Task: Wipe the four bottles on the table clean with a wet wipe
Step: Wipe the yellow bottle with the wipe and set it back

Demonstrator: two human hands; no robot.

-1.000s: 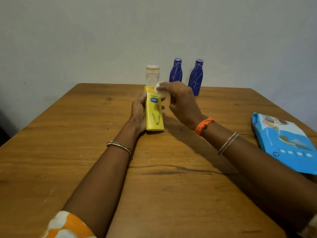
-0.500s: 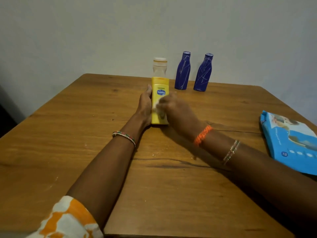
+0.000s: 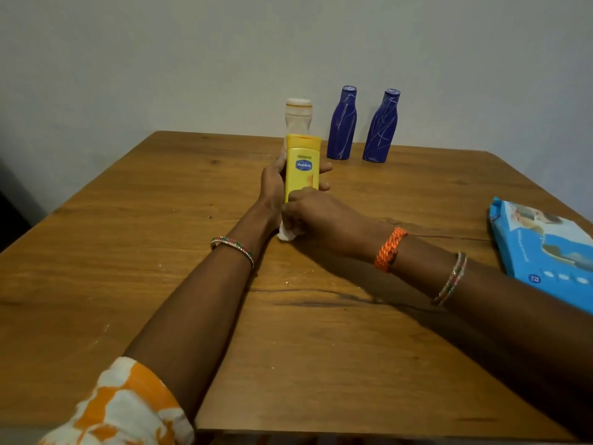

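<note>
Yellow bottle [image 3: 302,168] mid-table in left hand [image 3: 272,187]; right hand [image 3: 316,213] with wet wipe [image 3: 286,233] at base

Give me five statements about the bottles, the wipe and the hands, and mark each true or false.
1. The left hand holds the yellow plastic lotion bottle. True.
2. The right hand grips a white wet wipe. True.
3. Two dark blue bottles lie on their sides. False: both stand upright.
4. The blue wipes packet sits at the wooden table's left edge. False: right edge.
5. A white bottle stands behind the yellow one. True.
</note>
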